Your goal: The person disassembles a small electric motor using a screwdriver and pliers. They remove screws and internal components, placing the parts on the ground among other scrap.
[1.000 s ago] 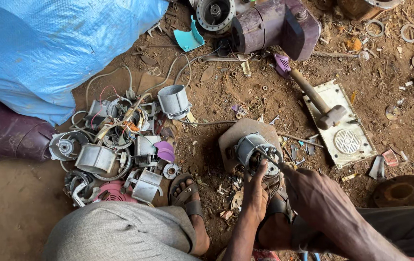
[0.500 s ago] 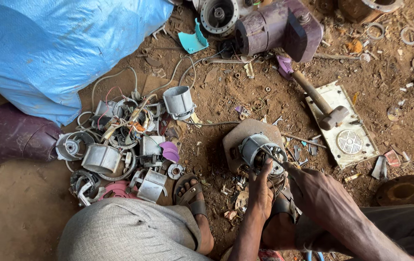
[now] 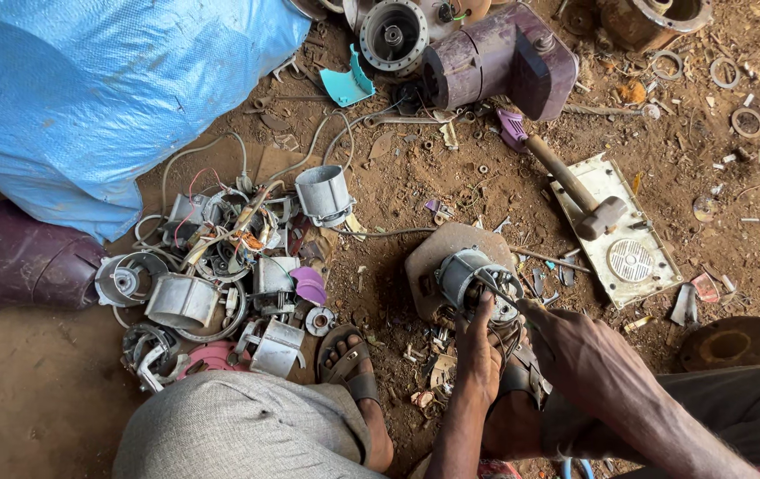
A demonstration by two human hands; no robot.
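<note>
A small grey electric motor (image 3: 464,273) sits on a flat brown slab (image 3: 437,248) on the dirt. My left hand (image 3: 479,350) reaches up from the bottom and its fingers press on the motor's near edge. My right hand (image 3: 579,346) comes in from the right, closed on a thin metal tool (image 3: 500,291) whose tip rests on the motor's top. My sandalled left foot (image 3: 353,364) lies just left of the slab. My other foot, below the motor, is mostly hidden by my hands.
A heap of motor housings, wires and metal parts (image 3: 220,266) lies to the left, beside a blue sack (image 3: 105,98). A hammer (image 3: 575,191) rests on a pale metal plate (image 3: 633,257) to the right. A purple motor casing (image 3: 504,58) sits at the top.
Both hands stay at the motor. My right hand has edged slightly toward it with the tool; the view has shifted a little.
</note>
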